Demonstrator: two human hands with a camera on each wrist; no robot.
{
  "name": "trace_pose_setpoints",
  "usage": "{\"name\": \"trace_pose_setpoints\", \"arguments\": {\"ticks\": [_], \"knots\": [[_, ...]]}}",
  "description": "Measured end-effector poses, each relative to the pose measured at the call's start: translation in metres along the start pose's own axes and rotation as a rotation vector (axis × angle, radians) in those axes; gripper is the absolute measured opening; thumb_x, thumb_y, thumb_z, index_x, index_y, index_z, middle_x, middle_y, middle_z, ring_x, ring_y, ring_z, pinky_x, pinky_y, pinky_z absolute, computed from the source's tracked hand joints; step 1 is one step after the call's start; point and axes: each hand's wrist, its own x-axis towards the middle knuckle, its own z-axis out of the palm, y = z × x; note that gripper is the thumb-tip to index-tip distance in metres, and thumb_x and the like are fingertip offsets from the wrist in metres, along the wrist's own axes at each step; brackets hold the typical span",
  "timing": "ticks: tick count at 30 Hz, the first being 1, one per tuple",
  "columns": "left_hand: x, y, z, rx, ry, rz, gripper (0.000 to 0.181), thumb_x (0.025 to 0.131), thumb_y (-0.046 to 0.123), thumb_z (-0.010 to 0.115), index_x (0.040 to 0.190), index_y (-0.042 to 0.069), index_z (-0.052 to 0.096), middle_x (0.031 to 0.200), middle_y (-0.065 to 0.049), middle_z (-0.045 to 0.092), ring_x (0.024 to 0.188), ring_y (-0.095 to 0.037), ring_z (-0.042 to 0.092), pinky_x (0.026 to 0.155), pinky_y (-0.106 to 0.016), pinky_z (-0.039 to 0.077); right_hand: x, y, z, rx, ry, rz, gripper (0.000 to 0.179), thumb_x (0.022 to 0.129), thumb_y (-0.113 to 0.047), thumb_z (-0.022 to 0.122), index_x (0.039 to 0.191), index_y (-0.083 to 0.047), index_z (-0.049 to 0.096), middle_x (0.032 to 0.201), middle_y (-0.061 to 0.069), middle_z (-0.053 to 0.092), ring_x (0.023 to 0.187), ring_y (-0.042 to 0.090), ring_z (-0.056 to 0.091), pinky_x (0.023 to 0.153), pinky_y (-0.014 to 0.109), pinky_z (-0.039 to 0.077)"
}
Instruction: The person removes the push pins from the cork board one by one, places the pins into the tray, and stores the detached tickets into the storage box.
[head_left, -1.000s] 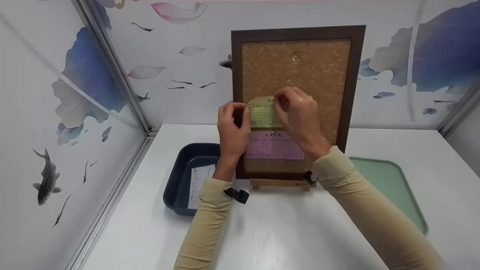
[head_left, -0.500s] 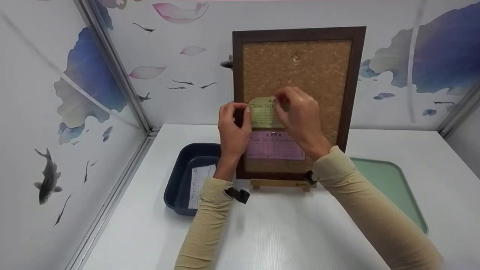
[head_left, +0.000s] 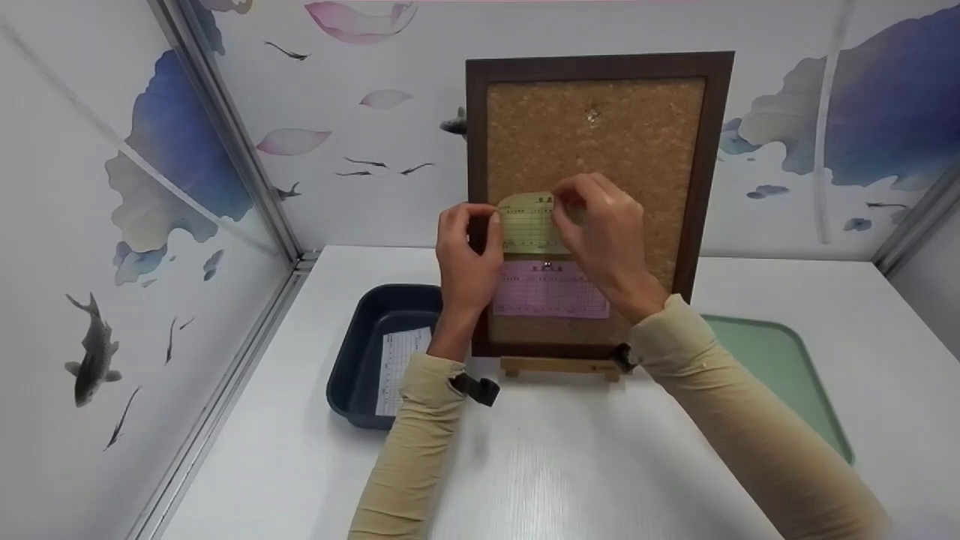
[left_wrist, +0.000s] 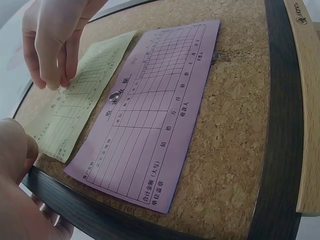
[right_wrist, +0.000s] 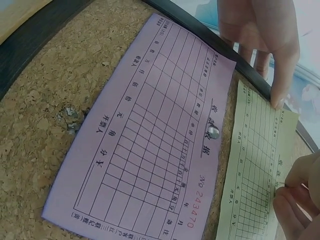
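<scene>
A pale green receipt slip (head_left: 525, 229) lies against the framed cork board (head_left: 630, 142). My left hand (head_left: 469, 259) holds the slip's upper left corner at the board's edge; in the right wrist view its thumb lies on the paper, other fingers behind the frame. My right hand (head_left: 606, 236) pinches a small pin at the slip's heading, mostly hidden by the fingertips. Just below, a pink receipt slip (left_wrist: 150, 115) is fixed to the cork by a round shiny tack (right_wrist: 214, 131).
The board leans on a small wooden stand (head_left: 559, 366). At left, a dark blue tray (head_left: 352, 352) holds a white printed slip (head_left: 396, 371). A green tray (head_left: 780, 375) lies at right, partly behind the right forearm. Another shiny spot (head_left: 592, 115) shows high on the cork.
My right hand has shifted very slightly to the right at the green slip's heading. The left hand, both slips and the trays stay in place.
</scene>
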Motion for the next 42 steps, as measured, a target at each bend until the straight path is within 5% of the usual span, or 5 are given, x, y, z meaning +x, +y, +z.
{"name": "trace_pose_setpoints", "arguments": {"ticks": [15, 34, 42], "knots": [[0.0, 0.002, -0.004, -0.003, -0.004, -0.009, 0.018, 0.109, 0.022, 0.065, 0.119, 0.009, 0.071, 0.13, -0.009, 0.063, 0.119, -0.018, 0.059, 0.102, -0.034, 0.054, -0.001, 0.005, -0.006, 0.07, -0.011, -0.018, 0.007, 0.1, -0.005, 0.072, 0.105, -0.004, 0.077, 0.103, 0.009, 0.076, 0.093, 0.02, 0.076, 0.085, 0.034, 0.063], [0.0, 0.005, -0.014, -0.014, -0.033, -0.049, 0.019, 0.109, 0.021, 0.065, 0.12, 0.006, 0.071, 0.127, -0.01, 0.067, 0.109, -0.021, 0.068, 0.091, -0.035, 0.061, -0.013, 0.025, -0.03, 0.052, -0.032, 0.022, 0.009, 0.1, -0.005, 0.072, 0.107, -0.001, 0.076, 0.105, 0.013, 0.076, 0.097, 0.023, 0.076, 0.088, 0.04, 0.064], [0.001, 0.006, -0.023, -0.012, -0.019, -0.073, 0.02, 0.109, 0.018, 0.064, 0.122, 0.005, 0.069, 0.136, -0.013, 0.068, 0.117, -0.024, 0.072, 0.1, -0.039, 0.061, -0.021, 0.033, -0.045, 0.084, -0.005, 0.052, 0.013, 0.099, -0.003, 0.074, 0.111, 0.0, 0.077, 0.109, 0.013, 0.076, 0.101, 0.025, 0.076, 0.092, 0.043, 0.064]]}}
